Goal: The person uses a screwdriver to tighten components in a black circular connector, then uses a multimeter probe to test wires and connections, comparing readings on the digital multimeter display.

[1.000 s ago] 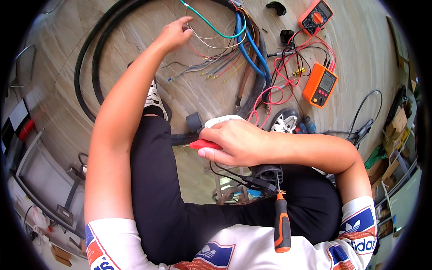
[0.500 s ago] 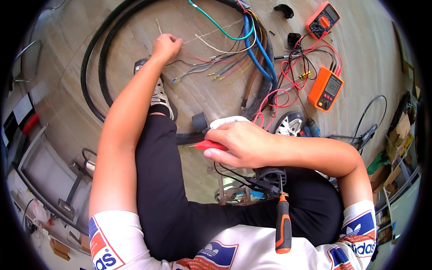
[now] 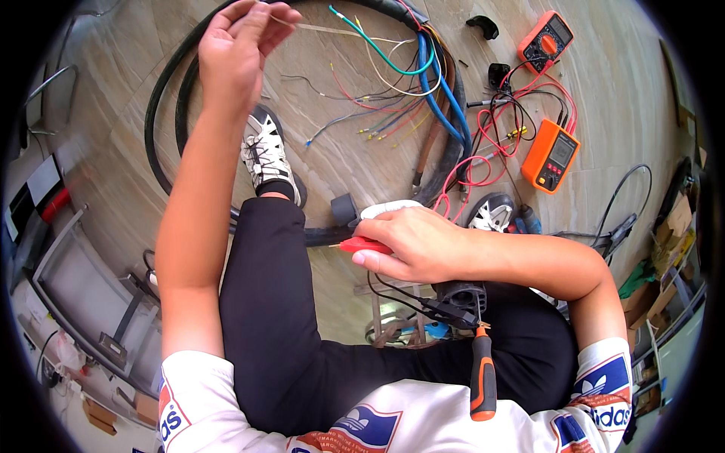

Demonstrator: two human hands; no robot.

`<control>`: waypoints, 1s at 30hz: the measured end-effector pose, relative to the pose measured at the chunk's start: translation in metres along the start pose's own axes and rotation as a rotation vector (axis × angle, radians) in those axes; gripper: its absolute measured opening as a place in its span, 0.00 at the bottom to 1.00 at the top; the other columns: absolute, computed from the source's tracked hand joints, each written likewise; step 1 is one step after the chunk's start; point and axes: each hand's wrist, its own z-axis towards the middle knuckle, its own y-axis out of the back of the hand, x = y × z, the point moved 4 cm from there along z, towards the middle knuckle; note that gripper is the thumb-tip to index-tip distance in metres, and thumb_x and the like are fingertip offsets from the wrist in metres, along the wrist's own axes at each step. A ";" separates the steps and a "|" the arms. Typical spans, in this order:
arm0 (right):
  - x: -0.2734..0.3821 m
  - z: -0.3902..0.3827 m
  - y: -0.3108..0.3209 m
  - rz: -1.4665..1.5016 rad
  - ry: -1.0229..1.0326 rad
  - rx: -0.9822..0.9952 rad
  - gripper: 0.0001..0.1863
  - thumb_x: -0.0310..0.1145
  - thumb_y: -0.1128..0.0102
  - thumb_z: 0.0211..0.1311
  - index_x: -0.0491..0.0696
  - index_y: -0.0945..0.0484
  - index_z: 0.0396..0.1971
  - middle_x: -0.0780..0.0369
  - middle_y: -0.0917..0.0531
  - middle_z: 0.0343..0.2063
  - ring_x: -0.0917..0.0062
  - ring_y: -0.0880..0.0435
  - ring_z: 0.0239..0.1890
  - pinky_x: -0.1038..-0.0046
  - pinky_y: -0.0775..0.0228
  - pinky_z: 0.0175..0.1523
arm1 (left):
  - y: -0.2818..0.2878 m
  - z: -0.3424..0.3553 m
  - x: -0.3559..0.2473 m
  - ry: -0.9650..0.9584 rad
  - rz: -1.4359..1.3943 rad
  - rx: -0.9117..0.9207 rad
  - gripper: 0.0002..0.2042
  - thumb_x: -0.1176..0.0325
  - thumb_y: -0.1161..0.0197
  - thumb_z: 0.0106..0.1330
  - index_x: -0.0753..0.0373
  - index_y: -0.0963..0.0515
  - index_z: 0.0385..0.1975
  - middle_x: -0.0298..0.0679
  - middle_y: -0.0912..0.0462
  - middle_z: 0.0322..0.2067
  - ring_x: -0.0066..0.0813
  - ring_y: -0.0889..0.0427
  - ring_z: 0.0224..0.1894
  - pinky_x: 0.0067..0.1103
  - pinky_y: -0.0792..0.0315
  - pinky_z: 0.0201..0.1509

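Observation:
My left hand is raised at the top left, its finger and thumb pinched on the end of a thin pale wire. That wire runs right to a bundle of coloured wires fanning out of a thick black cable. Over my lap, my right hand is closed round a red test probe whose metal tip points left. Partly hidden behind that hand is a white object. Below it, a screwdriver with an orange and black handle stands at a black plastic connector part.
An orange multimeter and another orange meter lie at the right among tangled red and black leads. A black ring sits near my right hand. Loops of black cable circle my left shoe. A grey metal frame stands at the left.
My left hand has moved up and left, drawing the pale wire away from the other wires. My right hand keeps its hold on the red probe, nearly still.

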 end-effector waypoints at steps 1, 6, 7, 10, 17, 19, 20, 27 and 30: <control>0.000 0.000 0.000 -0.003 0.002 -0.003 0.23 0.49 0.45 0.71 0.40 0.21 0.39 0.50 0.16 0.28 0.51 0.16 0.35 0.53 0.26 0.40 | -0.011 -0.013 -0.008 -0.009 0.035 0.055 0.13 0.72 0.40 0.75 0.72 0.29 0.53 0.49 0.14 0.41 0.39 0.13 0.47 0.33 0.19 0.59; -0.001 0.000 0.000 0.009 0.008 -0.011 0.21 0.47 0.43 0.70 0.40 0.21 0.39 0.50 0.17 0.28 0.51 0.17 0.34 0.54 0.26 0.40 | -0.046 -0.063 -0.032 -0.018 0.219 0.245 0.12 0.69 0.35 0.73 0.73 0.19 0.46 0.46 0.12 0.39 0.27 0.12 0.38 0.23 0.19 0.48; -0.001 -0.001 0.001 0.013 0.003 -0.002 0.21 0.46 0.42 0.69 0.39 0.21 0.40 0.50 0.18 0.29 0.51 0.18 0.34 0.55 0.27 0.40 | -0.051 -0.069 -0.036 -0.057 0.265 0.286 0.11 0.69 0.35 0.73 0.71 0.17 0.46 0.43 0.12 0.39 0.25 0.13 0.38 0.21 0.20 0.45; -0.001 -0.001 0.000 0.018 -0.007 0.017 0.20 0.44 0.41 0.69 0.39 0.21 0.41 0.50 0.19 0.29 0.51 0.18 0.34 0.56 0.27 0.41 | -0.063 -0.082 -0.043 -0.074 0.335 0.372 0.10 0.70 0.36 0.73 0.71 0.17 0.46 0.40 0.12 0.39 0.23 0.14 0.38 0.20 0.21 0.44; 0.000 -0.001 0.001 0.000 -0.024 0.017 0.20 0.45 0.41 0.69 0.39 0.22 0.40 0.50 0.19 0.27 0.51 0.18 0.33 0.55 0.27 0.41 | -0.089 -0.094 -0.052 -0.186 0.369 0.447 0.09 0.69 0.31 0.69 0.69 0.15 0.42 0.33 0.13 0.33 0.15 0.19 0.35 0.16 0.25 0.41; 0.000 -0.002 0.001 -0.010 -0.006 -0.019 0.21 0.47 0.42 0.69 0.40 0.21 0.38 0.51 0.18 0.27 0.51 0.17 0.32 0.53 0.27 0.39 | -0.090 -0.095 -0.054 -0.195 0.486 0.510 0.10 0.70 0.34 0.71 0.69 0.16 0.45 0.37 0.12 0.39 0.15 0.21 0.35 0.16 0.27 0.41; -0.001 -0.002 0.001 -0.014 0.003 -0.037 0.21 0.48 0.43 0.69 0.40 0.21 0.37 0.51 0.17 0.26 0.50 0.16 0.32 0.52 0.26 0.38 | -0.090 -0.096 -0.054 -0.200 0.544 0.543 0.10 0.71 0.35 0.72 0.70 0.16 0.47 0.40 0.11 0.42 0.16 0.22 0.35 0.16 0.27 0.41; -0.001 -0.001 0.000 -0.005 -0.015 0.009 0.20 0.45 0.41 0.69 0.39 0.22 0.40 0.50 0.20 0.27 0.51 0.18 0.33 0.55 0.27 0.40 | -0.093 -0.096 -0.046 -0.097 0.362 0.457 0.09 0.69 0.31 0.69 0.68 0.15 0.40 0.28 0.18 0.27 0.11 0.25 0.32 0.14 0.31 0.36; -0.001 0.000 0.001 0.004 -0.018 0.013 0.20 0.45 0.41 0.69 0.39 0.21 0.40 0.50 0.20 0.27 0.51 0.18 0.33 0.55 0.27 0.40 | -0.093 -0.095 -0.046 -0.017 0.312 0.457 0.08 0.68 0.32 0.70 0.68 0.17 0.39 0.26 0.21 0.26 0.11 0.28 0.31 0.13 0.34 0.35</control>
